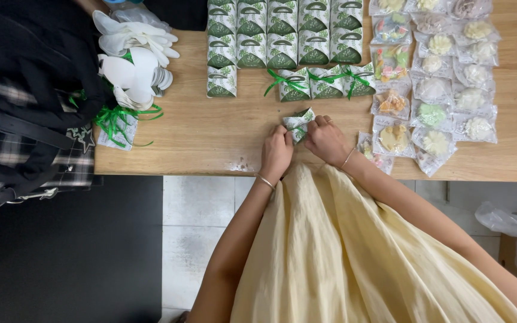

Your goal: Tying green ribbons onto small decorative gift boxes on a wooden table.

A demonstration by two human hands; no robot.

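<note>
A small green-and-white patterned gift box (298, 122) sits near the front edge of the wooden table (210, 131). My left hand (276, 152) pinches its left side and my right hand (325, 140) grips its right side, fingers closed over the top flaps. A thin green ribbon crosses the box between my fingers. Both wrists wear thin bracelets.
Rows of matching boxes (282, 33) stand at the back, three ribbon-tied boxes (324, 84) in front. Clear packets of sweets (435, 72) fill the right side. White paper cutouts (133, 57) and loose green ribbon (118, 119) lie left, beside a black bag (25, 90).
</note>
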